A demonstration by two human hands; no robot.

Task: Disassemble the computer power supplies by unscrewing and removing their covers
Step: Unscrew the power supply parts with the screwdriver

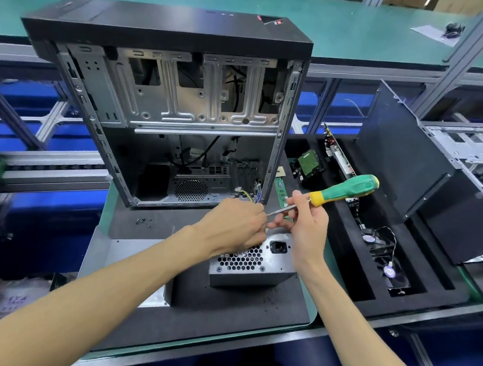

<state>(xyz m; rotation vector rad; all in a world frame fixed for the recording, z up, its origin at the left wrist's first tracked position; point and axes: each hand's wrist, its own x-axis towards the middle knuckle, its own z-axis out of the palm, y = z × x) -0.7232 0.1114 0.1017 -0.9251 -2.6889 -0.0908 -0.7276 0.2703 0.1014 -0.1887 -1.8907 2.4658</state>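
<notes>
Silver power supply [251, 263] lies on black foam, honeycomb vent facing viewer, cover seemingly on.

An open computer case [178, 110] stands upright on a black foam mat [214, 307]; right of it, a slotted foam tray [351, 261] holds a hard drive [307, 165] and fan [382, 247]

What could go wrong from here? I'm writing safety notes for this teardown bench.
The right hand pinches the screwdriver by its shaft, far from the handle, so the tip could slip toward the left hand beside it.

The loose screws on the black mat could roll off or get lost.

The open computer case stands upright just behind the power supply; a bump might tip it.
</notes>
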